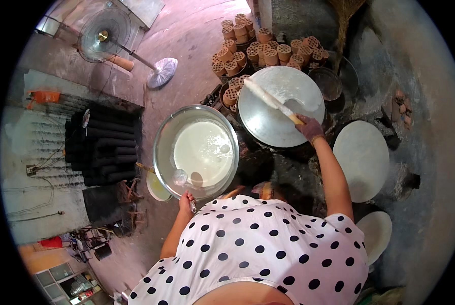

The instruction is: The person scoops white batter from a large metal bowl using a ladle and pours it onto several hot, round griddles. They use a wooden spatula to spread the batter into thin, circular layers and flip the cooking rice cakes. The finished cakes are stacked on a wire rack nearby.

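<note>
My left hand (188, 199) is closed on the handle of a metal ladle (180, 177), whose bowl is over the near left part of a large metal basin (233, 152). White batter-like liquid (201, 148) lies in that basin. My right hand (310, 128), in a dark reddish glove, grips the yellowish handle of a long brush-like tool (267, 96). Its pale, whitish-coated head reaches across a wide round metal griddle or lid (265, 126). Whitish residue and a darker wet patch show on this round surface, near the tool.
Perforated clay briquettes (263, 51) stand in stacks beyond the round metal surface. At the right are two pale round discs (360, 162) (376, 236). A pedestal fan (104, 35) and piled black cylinders (109, 145) are at the left, and a small tub (157, 187) sits beside the basin.
</note>
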`<action>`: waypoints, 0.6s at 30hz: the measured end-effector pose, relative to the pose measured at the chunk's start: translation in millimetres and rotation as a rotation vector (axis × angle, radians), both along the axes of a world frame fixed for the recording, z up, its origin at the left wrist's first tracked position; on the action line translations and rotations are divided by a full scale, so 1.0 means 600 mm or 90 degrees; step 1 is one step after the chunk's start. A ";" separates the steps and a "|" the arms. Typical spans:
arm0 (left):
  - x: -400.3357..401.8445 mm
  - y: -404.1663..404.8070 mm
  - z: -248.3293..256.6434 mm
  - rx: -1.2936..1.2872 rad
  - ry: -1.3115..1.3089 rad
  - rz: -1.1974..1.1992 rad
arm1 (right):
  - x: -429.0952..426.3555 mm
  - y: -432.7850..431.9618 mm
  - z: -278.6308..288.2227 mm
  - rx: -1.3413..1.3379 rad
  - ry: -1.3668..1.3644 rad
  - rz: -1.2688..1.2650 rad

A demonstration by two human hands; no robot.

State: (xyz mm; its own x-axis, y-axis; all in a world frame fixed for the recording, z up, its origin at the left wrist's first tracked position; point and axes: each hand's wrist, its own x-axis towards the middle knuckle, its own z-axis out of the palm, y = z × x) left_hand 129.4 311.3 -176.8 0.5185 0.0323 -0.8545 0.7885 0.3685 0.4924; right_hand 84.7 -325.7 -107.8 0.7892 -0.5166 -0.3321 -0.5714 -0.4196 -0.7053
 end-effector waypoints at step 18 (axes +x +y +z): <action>-0.048 -0.025 0.033 0.022 0.019 0.006 | 0.019 -0.098 0.008 -0.084 -0.016 0.036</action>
State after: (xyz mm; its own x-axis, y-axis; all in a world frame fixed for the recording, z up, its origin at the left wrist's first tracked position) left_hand 100.7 296.0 -156.9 0.4917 0.0677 -0.8681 0.7996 0.3594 0.4810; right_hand 96.0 -384.5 -103.0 0.8258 -0.5084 -0.2441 -0.5269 -0.5413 -0.6553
